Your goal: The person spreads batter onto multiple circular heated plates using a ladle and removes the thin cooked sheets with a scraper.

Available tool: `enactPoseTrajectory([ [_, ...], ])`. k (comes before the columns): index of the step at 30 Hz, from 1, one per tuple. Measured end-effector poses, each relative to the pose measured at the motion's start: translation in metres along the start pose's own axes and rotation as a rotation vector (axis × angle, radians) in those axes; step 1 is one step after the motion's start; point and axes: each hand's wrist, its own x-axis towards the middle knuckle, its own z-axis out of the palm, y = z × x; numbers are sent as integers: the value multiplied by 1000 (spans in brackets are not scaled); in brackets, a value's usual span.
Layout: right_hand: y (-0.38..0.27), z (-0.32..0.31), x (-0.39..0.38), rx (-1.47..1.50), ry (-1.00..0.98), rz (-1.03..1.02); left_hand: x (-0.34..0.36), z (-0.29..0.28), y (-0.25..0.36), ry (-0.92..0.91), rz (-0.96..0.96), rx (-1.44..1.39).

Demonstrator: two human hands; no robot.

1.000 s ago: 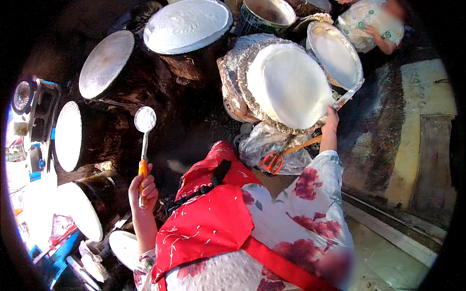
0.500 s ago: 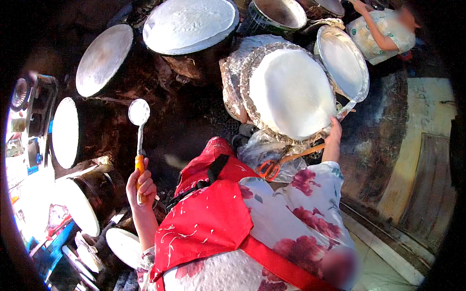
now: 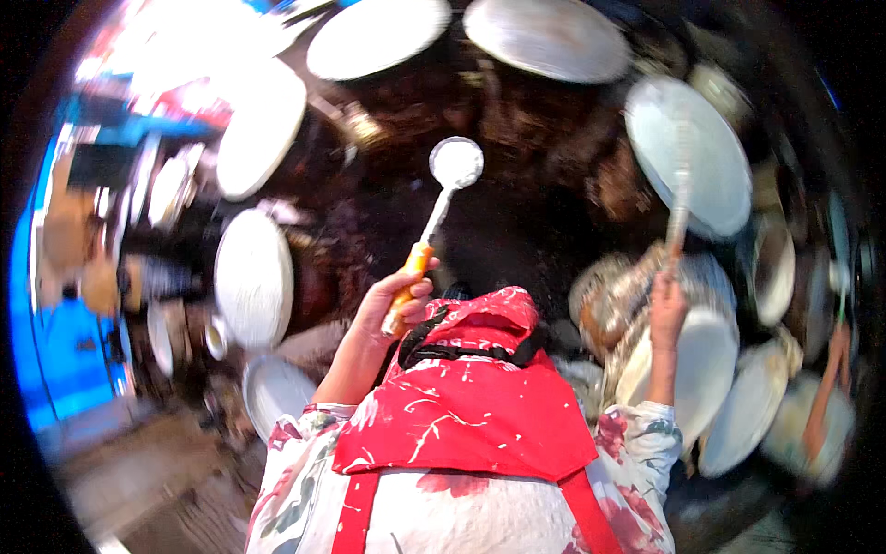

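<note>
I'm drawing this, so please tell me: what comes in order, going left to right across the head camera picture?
Blue patch, upright white oval, left hand, ladle's bowl, right hand, another person's arm.

The ladle (image 3: 437, 220) has an orange handle (image 3: 419, 258) and white in its bowl (image 3: 457, 163). The stick (image 3: 681, 180) is whitish, brown at its near end. The apron (image 3: 452, 411) is red with white splashes, the strap (image 3: 466, 354) black; the shirt (image 3: 443, 522) is white with crimson flowers. Far right, a disc (image 3: 712, 175) is pale blue-white; left, a sheet (image 3: 57, 369) is bright blue.
</note>
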Motion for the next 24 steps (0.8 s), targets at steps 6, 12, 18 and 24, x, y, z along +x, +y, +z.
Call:
enactPoseTrajectory([
  [6, -115, 129, 12, -220, -689, -676, -113, -34, -42, 91, 438, -141],
  [12, -156, 181, -18, -597, -986, -1018, -231, -58, -132, 297, 913, -339],
  [18, -182, 205, -70, -779, -1110, -1285, -319, -184, -184, 1097, 799, -237],
  [24, -229, 220, -124, -780, -1105, -1391, -341, -398, -156, 1700, 225, 773],
])
